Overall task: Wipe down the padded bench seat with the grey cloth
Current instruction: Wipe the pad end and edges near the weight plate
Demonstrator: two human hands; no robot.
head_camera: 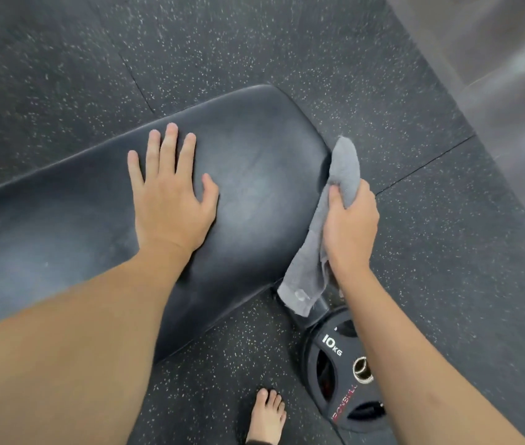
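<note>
The padded bench seat [254, 149] is black and runs from the left edge to a rounded end near the middle of the view. My left hand [171, 194] lies flat on it, fingers spread, holding nothing. My right hand [349, 220] is shut on the grey cloth [309, 261] just beyond the seat's right edge. The cloth's top bunch sticks up above my fist and touches the seat's side; its long tail hangs down past the seat's near corner.
A black 10 kg weight plate [341, 367] on a bar end sits on the speckled rubber floor [431, 252] below my right forearm. My bare foot [267, 415] stands near the bottom edge. A grey wall or panel [505, 59] fills the upper right.
</note>
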